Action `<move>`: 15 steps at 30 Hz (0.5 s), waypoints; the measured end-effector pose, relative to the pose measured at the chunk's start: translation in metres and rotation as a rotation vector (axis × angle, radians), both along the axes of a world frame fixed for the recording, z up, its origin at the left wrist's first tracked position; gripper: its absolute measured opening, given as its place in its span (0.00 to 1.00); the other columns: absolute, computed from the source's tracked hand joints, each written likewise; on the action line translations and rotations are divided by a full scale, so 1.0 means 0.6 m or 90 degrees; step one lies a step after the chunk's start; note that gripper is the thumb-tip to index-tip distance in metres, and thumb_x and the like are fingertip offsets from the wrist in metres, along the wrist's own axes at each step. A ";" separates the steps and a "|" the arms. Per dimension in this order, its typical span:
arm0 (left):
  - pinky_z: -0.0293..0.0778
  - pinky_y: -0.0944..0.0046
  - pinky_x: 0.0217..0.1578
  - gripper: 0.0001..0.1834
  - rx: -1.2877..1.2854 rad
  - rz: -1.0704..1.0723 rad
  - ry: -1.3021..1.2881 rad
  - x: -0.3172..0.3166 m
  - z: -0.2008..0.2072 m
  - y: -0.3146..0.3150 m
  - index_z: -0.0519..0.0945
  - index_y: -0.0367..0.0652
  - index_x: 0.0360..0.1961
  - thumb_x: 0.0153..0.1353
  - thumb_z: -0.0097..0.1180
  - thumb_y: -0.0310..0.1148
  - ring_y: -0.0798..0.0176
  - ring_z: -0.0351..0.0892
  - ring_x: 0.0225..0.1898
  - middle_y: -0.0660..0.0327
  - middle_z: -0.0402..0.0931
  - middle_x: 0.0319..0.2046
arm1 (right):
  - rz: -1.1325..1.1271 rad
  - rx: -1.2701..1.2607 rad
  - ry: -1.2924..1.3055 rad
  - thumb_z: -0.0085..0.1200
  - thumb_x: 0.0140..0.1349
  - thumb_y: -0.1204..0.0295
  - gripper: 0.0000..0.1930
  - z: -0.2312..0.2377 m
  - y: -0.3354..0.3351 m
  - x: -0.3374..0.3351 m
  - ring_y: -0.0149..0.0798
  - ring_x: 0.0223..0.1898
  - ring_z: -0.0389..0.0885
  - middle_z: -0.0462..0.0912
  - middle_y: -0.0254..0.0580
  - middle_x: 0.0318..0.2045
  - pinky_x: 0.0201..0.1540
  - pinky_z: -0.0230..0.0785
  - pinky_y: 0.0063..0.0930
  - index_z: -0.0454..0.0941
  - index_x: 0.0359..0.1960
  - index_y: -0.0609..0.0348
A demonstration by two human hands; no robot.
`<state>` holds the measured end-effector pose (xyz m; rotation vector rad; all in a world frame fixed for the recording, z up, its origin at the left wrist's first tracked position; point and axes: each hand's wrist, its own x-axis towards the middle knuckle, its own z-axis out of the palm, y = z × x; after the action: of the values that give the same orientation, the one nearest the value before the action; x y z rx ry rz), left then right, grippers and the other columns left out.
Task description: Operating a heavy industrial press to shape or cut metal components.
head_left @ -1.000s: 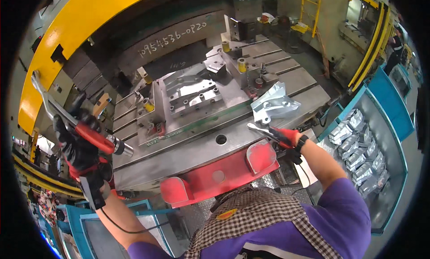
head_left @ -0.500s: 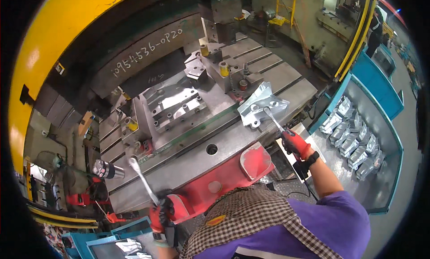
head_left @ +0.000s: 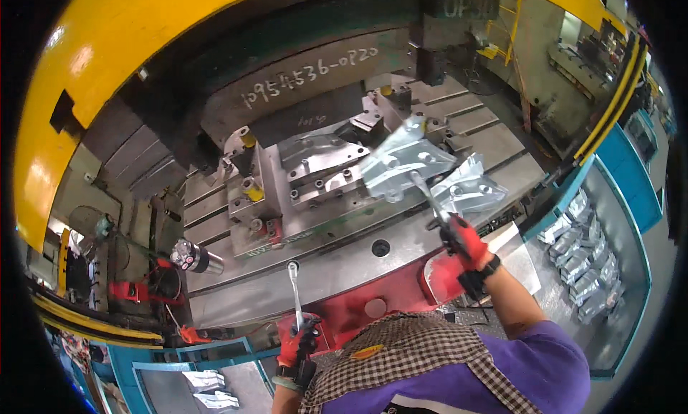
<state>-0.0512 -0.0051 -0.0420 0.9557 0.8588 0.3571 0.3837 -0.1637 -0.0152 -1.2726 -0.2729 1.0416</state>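
My right hand (head_left: 464, 243), in a red and black glove, is closed round a silver rod tool (head_left: 434, 201). Its round head meets a bent sheet-metal part (head_left: 403, 163), which appears raised and tilted over the right front of the die (head_left: 315, 188). A similar sheet-metal part (head_left: 473, 192) lies to its right on the press bed. My gloved left hand (head_left: 299, 344) grips another silver rod tool (head_left: 297, 296), its ring-shaped head pointing away from me over the bed's front edge, touching no part. Bright formed metal lies on the die.
A metal tumbler (head_left: 197, 258) rests at the bed's left. Several formed parts fill a blue-edged bin (head_left: 641, 271) at right; others lie in a blue tray (head_left: 161, 385) at lower left. Yellow-topped posts (head_left: 252, 190) stand beside the die. The press's upper block (head_left: 308, 77) hangs behind it.
The right-hand tool and a sheet-metal part have shifted left toward the die, exposing a second part at the right. My left hand's tool has swung more upright. The whole view has shifted too.
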 end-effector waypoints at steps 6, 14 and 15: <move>0.69 0.72 0.20 0.13 0.001 -0.005 -0.022 -0.013 -0.030 0.012 0.74 0.40 0.48 0.64 0.50 0.32 0.70 0.75 0.22 0.59 0.79 0.30 | 0.054 0.026 -0.078 0.51 0.58 0.43 0.30 -0.105 0.264 -0.003 0.32 0.42 0.72 0.75 0.33 0.44 0.42 0.66 0.33 0.67 0.56 0.46; 0.75 0.69 0.33 0.15 0.212 0.005 0.082 -0.054 -0.088 0.003 0.74 0.41 0.50 0.62 0.53 0.29 0.68 0.78 0.34 0.61 0.79 0.38 | 0.099 -0.058 0.044 0.47 0.62 0.46 0.21 -0.034 0.445 -0.037 0.27 0.36 0.74 0.79 0.29 0.36 0.39 0.64 0.24 0.74 0.47 0.47; 0.75 0.68 0.37 0.16 0.141 -0.047 0.075 -0.045 -0.069 0.009 0.73 0.41 0.52 0.63 0.53 0.30 0.69 0.77 0.37 0.61 0.78 0.40 | 0.130 -0.012 0.048 0.46 0.63 0.47 0.20 -0.055 0.452 -0.016 0.27 0.33 0.74 0.79 0.28 0.34 0.36 0.64 0.23 0.75 0.45 0.47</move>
<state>-0.0781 0.0003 -0.0832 1.2203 0.9007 0.3399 0.3741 0.1075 -0.0482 -1.2380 -0.3410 1.2659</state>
